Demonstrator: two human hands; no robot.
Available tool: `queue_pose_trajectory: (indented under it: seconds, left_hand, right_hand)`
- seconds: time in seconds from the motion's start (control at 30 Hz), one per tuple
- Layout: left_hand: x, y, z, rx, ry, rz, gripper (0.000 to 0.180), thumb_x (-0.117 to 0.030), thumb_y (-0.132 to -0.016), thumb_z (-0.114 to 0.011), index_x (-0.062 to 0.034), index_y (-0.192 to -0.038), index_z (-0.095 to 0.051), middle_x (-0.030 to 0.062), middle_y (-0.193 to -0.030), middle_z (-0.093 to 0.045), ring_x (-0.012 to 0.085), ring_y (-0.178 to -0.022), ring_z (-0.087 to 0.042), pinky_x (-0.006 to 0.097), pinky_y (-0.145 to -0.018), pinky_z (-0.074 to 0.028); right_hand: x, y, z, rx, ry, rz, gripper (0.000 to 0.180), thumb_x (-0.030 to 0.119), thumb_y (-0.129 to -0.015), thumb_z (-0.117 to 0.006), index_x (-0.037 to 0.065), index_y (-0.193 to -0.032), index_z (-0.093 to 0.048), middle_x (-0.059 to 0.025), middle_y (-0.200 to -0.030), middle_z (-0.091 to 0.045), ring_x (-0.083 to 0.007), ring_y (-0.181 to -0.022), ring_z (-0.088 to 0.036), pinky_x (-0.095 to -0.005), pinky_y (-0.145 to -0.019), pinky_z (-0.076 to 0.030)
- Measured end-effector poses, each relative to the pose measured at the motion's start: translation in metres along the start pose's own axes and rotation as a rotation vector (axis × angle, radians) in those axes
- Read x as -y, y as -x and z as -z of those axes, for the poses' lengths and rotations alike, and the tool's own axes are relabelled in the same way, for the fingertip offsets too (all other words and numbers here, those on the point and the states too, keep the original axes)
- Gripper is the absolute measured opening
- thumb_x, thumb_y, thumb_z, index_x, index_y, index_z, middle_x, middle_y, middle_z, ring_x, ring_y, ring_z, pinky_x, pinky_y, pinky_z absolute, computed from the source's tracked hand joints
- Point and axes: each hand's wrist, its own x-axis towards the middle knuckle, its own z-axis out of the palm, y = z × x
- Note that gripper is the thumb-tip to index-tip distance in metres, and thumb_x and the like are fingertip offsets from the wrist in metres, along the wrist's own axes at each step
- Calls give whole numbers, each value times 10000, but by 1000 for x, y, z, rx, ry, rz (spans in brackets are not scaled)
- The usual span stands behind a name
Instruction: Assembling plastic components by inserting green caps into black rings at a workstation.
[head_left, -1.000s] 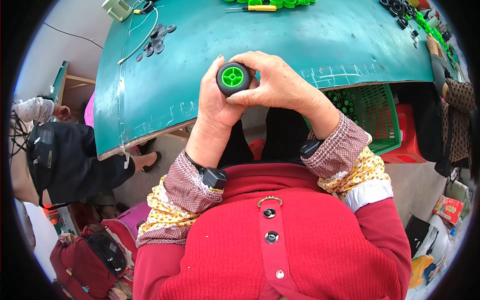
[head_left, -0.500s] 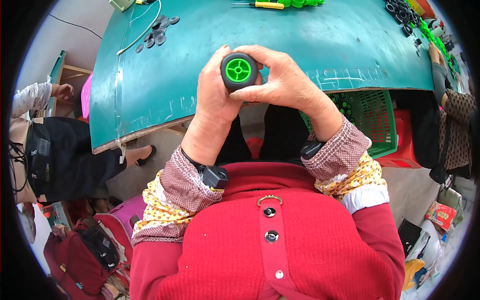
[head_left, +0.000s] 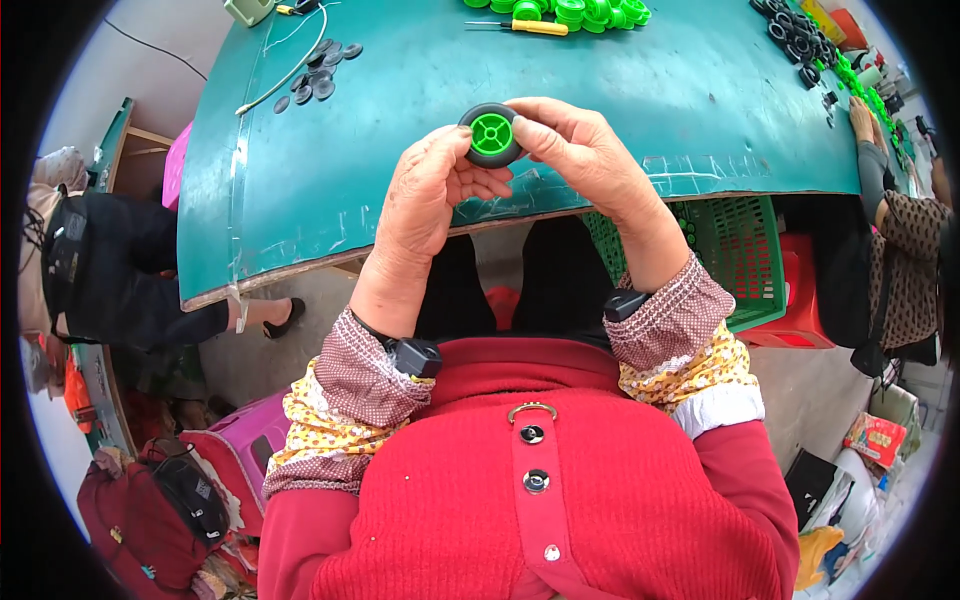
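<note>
Scuffed green covering tops the worktable (head_left: 700, 110), its scratches thickest along the near edge. Just above that edge, the left hand (head_left: 435, 180) and the right hand (head_left: 580, 150) grasp one wheel (head_left: 491, 135) between them, its spoked green face turned up and its black tyre (head_left: 492, 161) outermost. The left thumb presses the left rim, fingers curled loosely below; the right thumb presses the right rim, with the forefinger around the far side.

Farther out, black discs (head_left: 324, 75) lie scattered at the far left beside a pale cable (head_left: 290, 80). A yellow-handled screwdriver (head_left: 539, 27) rests at the far middle, beside a heap of green parts (head_left: 590, 14). Black rings (head_left: 795, 40) are piled at the far right, and on the near right a green basket (head_left: 750, 250) sits under the tabletop.

With the hold seemingly only at the rim, uneven thumb pressure could make the wheel twist or slip, perhaps over the near edge to the floor. A tyre pushed from one side might also seat crookedly.

The wheel's underside and some fingertips are hidden. The upper border cuts off the green heap, the tabletop covers part of the basket, and a co-worker's hand (head_left: 862, 120) at right is hard to make out.
</note>
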Motion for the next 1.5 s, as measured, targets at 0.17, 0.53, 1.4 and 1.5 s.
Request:
queue_pose_trajectory:
  seconds: [0.17,0.53,1.4,1.5]
  left_hand:
    - [5,-1,-12,-223,-188,-71,288,-223,-898,-437,23,-1014,-533,69,-740,-599,120,-594,-587,202,-539,-457]
    - [9,-6,3,-281,-280,-144,254,-193,-892,-441,14,-927,-584,32,-687,-580,85,-511,-528,183,-473,-417]
    - [3,-6,21,-150,38,-63,285,-227,-863,-532,25,-996,-547,55,-845,-594,86,-719,-582,195,-606,-493]
    - [0,-8,16,-161,122,-50,302,-258,-874,-514,24,-980,-543,42,-808,-583,83,-679,-574,198,-592,-495]
  right_hand:
    - [-9,-1,-5,-25,-90,-124,312,222,-851,-544,-28,-1036,-562,-41,-812,-600,-93,-678,-538,-230,-624,-459]
    - [-23,-5,-18,-76,20,-23,233,167,-859,-530,-31,-980,-551,-53,-797,-595,-92,-687,-545,-230,-624,-469]
    - [-12,-30,-20,169,450,96,743,207,-649,-747,101,-1268,-349,-110,-1073,-522,-187,-970,-525,-297,-841,-431]
    - [-10,-32,-22,171,419,177,669,199,-644,-751,86,-1209,-413,-102,-1021,-549,-179,-939,-537,-293,-819,-439]
